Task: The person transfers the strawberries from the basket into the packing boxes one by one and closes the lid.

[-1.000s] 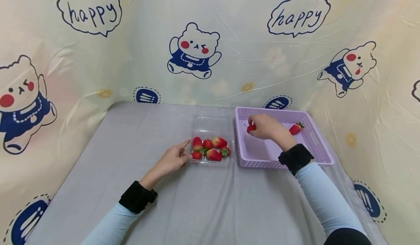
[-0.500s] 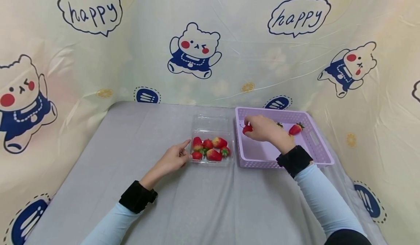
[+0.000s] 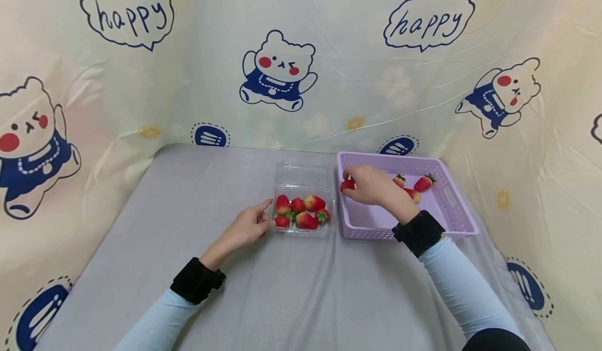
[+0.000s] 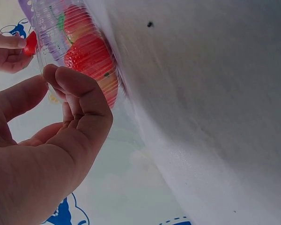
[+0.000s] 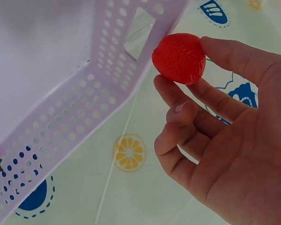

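Note:
A clear plastic clamshell box with its lid raised lies at mid-table, holding several strawberries. At its left side my left hand pinches the rim between thumb and fingers, as the left wrist view shows with the hand close up. My right hand is over the left part of a purple basket. Between its thumb and fingertips it grips a red strawberry, held up near the basket's wall in the right wrist view. Several other strawberries lie in the basket, partly behind the right hand.
The basket stands just right of the box, its perforated wall rising between them. Grey cloth covers the table. A printed curtain hangs behind and at both sides.
My right hand has moved left across the basket with the strawberry, towards the box. More strawberries in the basket have come into sight behind it. My left hand has stayed at the box.

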Tool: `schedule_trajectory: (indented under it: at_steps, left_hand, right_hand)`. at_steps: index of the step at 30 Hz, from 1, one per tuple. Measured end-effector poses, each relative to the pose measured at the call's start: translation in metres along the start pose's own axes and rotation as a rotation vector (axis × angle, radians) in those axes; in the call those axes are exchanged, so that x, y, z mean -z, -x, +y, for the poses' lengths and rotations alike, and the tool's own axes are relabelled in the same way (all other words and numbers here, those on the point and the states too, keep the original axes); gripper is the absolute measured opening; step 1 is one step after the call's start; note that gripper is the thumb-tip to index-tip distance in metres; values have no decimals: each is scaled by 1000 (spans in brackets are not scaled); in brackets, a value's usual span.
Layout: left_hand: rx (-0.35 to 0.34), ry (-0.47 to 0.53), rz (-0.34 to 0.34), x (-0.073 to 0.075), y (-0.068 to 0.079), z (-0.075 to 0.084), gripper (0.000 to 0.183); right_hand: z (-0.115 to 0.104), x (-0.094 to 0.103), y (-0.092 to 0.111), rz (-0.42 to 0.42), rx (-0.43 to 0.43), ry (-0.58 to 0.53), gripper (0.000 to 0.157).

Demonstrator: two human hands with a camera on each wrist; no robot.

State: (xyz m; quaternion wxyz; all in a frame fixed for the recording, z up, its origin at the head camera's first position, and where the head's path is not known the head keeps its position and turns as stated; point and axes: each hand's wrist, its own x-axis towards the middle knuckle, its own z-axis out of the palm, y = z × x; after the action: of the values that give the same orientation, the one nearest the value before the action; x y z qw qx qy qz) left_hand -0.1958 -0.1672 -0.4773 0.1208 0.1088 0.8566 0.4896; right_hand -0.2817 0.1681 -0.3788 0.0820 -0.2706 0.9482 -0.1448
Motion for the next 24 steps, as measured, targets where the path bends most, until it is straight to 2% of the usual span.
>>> schedule_trajectory:
  at_steps: [12,19,24]
  left_hand:
    - [-8,1,4,1,-1,-1,66]
    - [-3,2,2,0,1,0,66]
    - [2,5,-1,0,1,0,66]
  right_hand:
    - [-12,-6,-2,16,26,-17,32]
    - [-19,-14,-3,35,59,26,35]
    - [-22,-17,-3,34,60,14,35]
